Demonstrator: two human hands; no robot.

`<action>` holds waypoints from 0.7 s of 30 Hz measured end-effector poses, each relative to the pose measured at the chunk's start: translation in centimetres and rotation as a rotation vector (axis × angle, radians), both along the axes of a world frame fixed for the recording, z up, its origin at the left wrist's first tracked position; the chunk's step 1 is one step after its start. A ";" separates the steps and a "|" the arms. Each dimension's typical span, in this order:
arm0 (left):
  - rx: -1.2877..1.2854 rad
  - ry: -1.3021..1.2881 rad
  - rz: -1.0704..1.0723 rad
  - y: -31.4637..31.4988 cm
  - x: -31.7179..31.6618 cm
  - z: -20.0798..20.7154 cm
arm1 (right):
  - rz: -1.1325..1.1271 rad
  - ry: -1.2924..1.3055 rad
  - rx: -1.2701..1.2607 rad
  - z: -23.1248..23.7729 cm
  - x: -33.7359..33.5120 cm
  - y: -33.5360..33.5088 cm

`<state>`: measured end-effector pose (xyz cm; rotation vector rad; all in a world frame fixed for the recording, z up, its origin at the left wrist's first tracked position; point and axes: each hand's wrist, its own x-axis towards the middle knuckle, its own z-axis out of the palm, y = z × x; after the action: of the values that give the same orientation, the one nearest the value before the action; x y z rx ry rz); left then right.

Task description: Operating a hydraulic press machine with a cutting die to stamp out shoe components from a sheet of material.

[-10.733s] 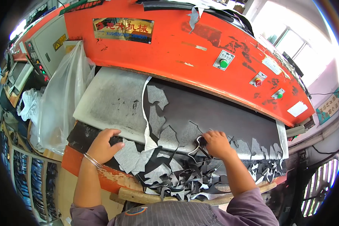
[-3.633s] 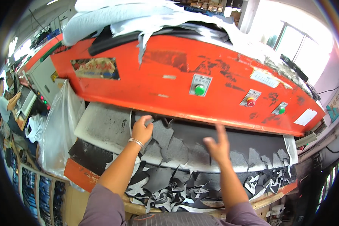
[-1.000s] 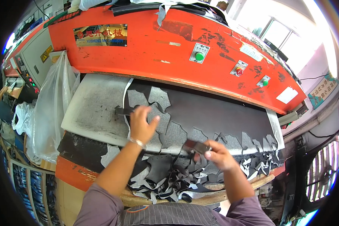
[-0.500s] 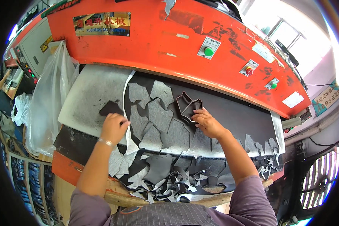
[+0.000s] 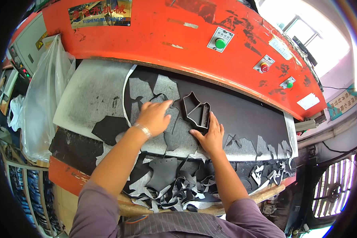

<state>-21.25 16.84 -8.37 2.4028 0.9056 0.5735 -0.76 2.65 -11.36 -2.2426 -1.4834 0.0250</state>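
Note:
A metal cutting die, dark with an angular outline and an inner crossbar, stands on a dark sheet with a grey, fibrous underside. My right hand holds its near right corner, fingers along the right wall and thumb at the near edge. My left hand is open, fingers stretched, over the cut grey area left of the die. Whether it touches the sheet I cannot tell. Behind my left wrist a dark cut piece lies on the pale cutting board.
Behind the board rises an orange press with a green button and a red button. Scraps heap along the near edge, by a wooden bar. At the left hangs a clear plastic bag.
My left hand has moved right from the dark piece, opening out over the sheet. The piece now lies nearer me. My right hand has shifted to the die's near corner.

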 end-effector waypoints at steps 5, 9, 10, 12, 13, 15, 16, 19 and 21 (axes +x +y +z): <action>0.026 -0.136 0.015 2.7 6.1 -5.4 | -0.035 0.012 -0.002 -0.1 0.3 1.1; 0.161 -0.029 -0.021 3.3 6.5 -5.9 | -0.032 -0.007 -0.009 -0.2 1.1 1.6; 0.154 -0.029 -0.024 3.5 6.4 -5.7 | -0.030 -0.010 -0.005 -0.3 1.2 1.8; 0.153 -0.021 -0.027 3.8 6.6 -5.3 | -0.033 -0.016 0.001 -0.4 1.5 2.1; 0.151 -0.013 -0.028 4.0 6.7 -5.4 | -0.032 -0.017 0.006 -0.6 1.5 2.3; 0.163 -0.003 -0.021 4.2 6.9 -5.6 | -0.033 -0.011 0.001 -0.6 1.4 2.7; 0.161 0.001 -0.023 4.2 6.9 -5.5 | -0.035 -0.014 -0.003 -0.4 1.4 2.6; 0.166 0.020 -0.028 3.8 6.7 -5.1 | -0.027 -0.019 -0.012 -0.2 1.3 2.4; 0.156 0.030 -0.037 3.2 6.5 -4.7 | -0.032 -0.015 -0.032 0.2 1.2 1.8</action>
<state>-14.76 20.03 -13.09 2.5681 0.8547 0.6165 0.43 4.47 -11.15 -2.2963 -1.4638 0.0219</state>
